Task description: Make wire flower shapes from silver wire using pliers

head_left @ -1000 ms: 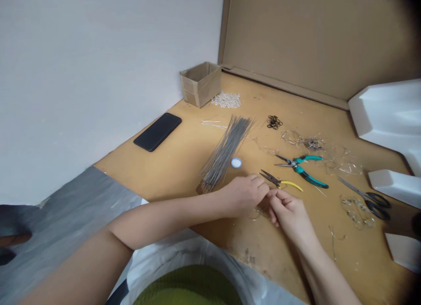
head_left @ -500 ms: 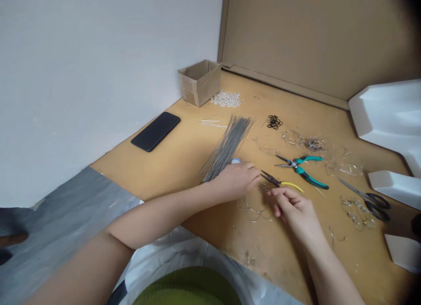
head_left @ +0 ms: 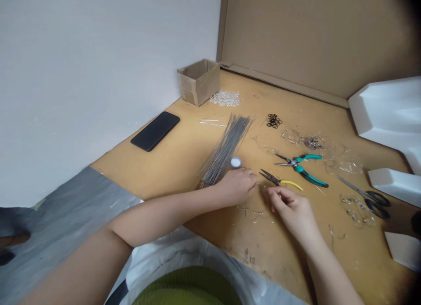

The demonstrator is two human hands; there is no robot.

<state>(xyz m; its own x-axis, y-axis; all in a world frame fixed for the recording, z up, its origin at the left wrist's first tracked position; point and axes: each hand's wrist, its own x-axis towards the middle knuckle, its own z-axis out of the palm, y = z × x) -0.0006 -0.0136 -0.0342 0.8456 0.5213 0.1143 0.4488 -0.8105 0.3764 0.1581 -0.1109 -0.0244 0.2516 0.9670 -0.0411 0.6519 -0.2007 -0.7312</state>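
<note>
A thin curved wire (head_left: 262,187) spans the small gap between my two hands. My right hand (head_left: 292,208) pinches one end of it between thumb and forefinger. At its other end are the closed fingertips of my left hand (head_left: 237,185); the back of that hand hides most of the grip. Below them, bent wire pieces (head_left: 258,213) lie on the wooden table (head_left: 279,261). Just beyond my fingers rest the yellow-handled pliers (head_left: 279,181). A bundle of straight grey wires (head_left: 226,149) lies beside my left hand, near a small round blue-and-white lid (head_left: 235,162).
Teal-handled pliers (head_left: 301,167), scissors (head_left: 368,199) and tangled wire pieces (head_left: 342,160) lie to the right. Farther back are black rings (head_left: 273,121), a pile of clear small pieces (head_left: 225,98) and a cardboard box (head_left: 199,83). A phone (head_left: 155,131) lies left; white foam blocks (head_left: 388,116) border the right.
My hands have drawn apart. The left moved away to the left, then slightly down, uncovering the round lid again. The right shifted slightly right, and the wire between them now shows.
</note>
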